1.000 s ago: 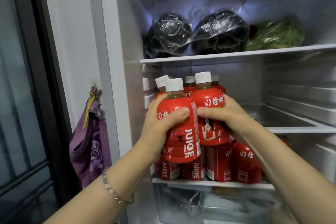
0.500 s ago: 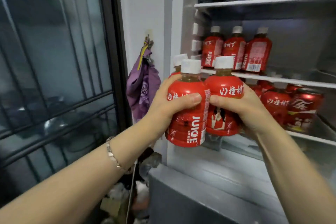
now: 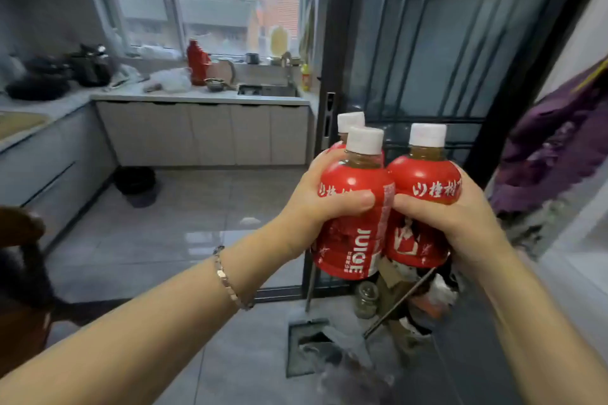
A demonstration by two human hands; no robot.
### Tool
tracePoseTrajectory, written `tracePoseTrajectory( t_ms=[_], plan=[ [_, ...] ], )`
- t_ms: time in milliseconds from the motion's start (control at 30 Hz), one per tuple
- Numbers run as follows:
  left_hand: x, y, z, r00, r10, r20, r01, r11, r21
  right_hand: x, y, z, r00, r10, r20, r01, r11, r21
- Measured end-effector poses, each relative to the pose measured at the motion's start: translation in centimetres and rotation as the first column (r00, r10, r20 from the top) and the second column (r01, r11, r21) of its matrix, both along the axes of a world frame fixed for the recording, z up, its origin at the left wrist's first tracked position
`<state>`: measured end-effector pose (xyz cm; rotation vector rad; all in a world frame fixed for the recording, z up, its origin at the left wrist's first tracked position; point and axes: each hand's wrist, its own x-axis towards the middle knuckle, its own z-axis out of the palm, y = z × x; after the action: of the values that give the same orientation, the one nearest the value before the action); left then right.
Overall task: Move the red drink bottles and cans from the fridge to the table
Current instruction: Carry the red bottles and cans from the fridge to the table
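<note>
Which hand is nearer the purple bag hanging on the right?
Right. The right hand is just left of the purple bag. The left hand is farther left, on the other side of the bottles that both hands grip.

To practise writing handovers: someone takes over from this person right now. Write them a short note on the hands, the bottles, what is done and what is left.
Left hand grips the front bottle; a back bottle sits behind it, grip hidden. Right hand grips the right bottle. All three are upright, held together over the kitchen floor.
Done: three bottles in hand.
Left: set them on the table, which is not in view, then check the fridge for more.
</note>
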<state>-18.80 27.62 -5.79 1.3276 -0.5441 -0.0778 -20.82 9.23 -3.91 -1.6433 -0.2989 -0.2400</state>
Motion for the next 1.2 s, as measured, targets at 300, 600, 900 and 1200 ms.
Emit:
tracePoseTrajectory(
  t_ms=[300, 600, 900, 1200],
  plan=[
    [-16.9, 27.2, -3.1, 0.807, 0.589, -0.046, -0.587, 0.808, 0.050, -6.7, 29.1, -2.4, 0.837, 0.538, -0.100, -0.545, 0.835, -0.073],
    [-40.3, 52.7, -5.8, 0.458, 0.887, -0.067, -0.883, 0.462, 0.082, -23.4, 60.2, -5.9, 0.480, 0.858, -0.181, -0.872, 0.490, 0.008],
    [-55.3, 70.7, -7.5, 0.159, 0.982, -0.098, -0.977, 0.171, 0.130, -35.8, 82.7, -7.3, 0.183, 0.963, -0.200, -0.982, 0.187, 0.002],
    [-64.5, 87.8, -10.8, -0.202, 0.970, -0.138, -0.971, -0.179, 0.161, -43.6, 106.9, -10.7, -0.152, 0.948, -0.279, -0.987, -0.163, -0.015]
  ],
)
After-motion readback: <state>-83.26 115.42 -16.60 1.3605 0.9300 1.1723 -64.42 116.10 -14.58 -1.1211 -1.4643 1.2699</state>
